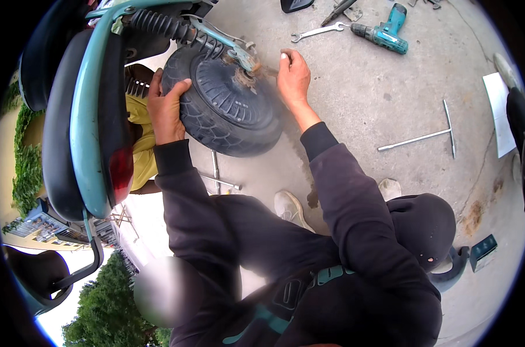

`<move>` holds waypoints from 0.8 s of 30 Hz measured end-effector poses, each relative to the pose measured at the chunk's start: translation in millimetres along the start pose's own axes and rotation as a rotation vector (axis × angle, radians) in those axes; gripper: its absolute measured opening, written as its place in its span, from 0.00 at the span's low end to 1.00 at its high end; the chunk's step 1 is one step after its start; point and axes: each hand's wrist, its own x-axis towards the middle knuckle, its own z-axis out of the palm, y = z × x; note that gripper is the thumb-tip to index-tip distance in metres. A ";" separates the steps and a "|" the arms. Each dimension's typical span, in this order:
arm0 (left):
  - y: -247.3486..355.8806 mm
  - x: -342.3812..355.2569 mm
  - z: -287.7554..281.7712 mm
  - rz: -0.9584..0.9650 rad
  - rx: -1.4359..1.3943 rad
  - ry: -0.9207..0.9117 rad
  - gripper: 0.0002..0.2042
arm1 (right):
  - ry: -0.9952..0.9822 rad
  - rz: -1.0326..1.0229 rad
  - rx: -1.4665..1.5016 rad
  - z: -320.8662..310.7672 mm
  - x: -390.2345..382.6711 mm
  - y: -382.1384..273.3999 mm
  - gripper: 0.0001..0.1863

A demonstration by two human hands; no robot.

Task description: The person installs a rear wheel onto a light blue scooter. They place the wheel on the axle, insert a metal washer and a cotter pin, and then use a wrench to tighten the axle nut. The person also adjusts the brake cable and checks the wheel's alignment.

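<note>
My left hand (pixel 169 110) grips the black tyre of a scooter's wheel (pixel 233 104), thumb on the near side and fingers round its tread. The wheel has a dark, ribbed hub and leans beside the scooter's light-blue frame (pixel 84 124). A rusty bracket (pixel 246 59) below a coil-spring shock absorber (pixel 164 26) meets the hub. To the right of that bracket, just off the wheel, is my right hand (pixel 295 81). Its fingers are curled in against the thumb; whatever they may hold is hidden.
A wrench (pixel 317 33) and a teal cordless drill (pixel 389 34) lie beyond my right hand. One T-handle wrench (pixel 421 139) rests at right, near a white sheet (pixel 496 113); crossed metal bars (pixel 216 173) lie below the wheel. Someone in yellow clothing (pixel 141 141) is behind the scooter.
</note>
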 end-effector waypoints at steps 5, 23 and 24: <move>1.6 1.3 7.5 -0.018 -0.033 -0.033 0.39 | -0.009 -0.356 -0.280 -0.8 -44.2 -9.4 0.17; -1.0 -1.1 2.4 -0.018 -0.057 -0.026 0.36 | 0.069 -0.463 -0.389 16.1 -37.8 3.0 0.14; -1.2 -0.7 2.0 -0.015 -0.050 -0.027 0.36 | 0.059 -0.478 -0.410 16.6 -32.9 3.6 0.13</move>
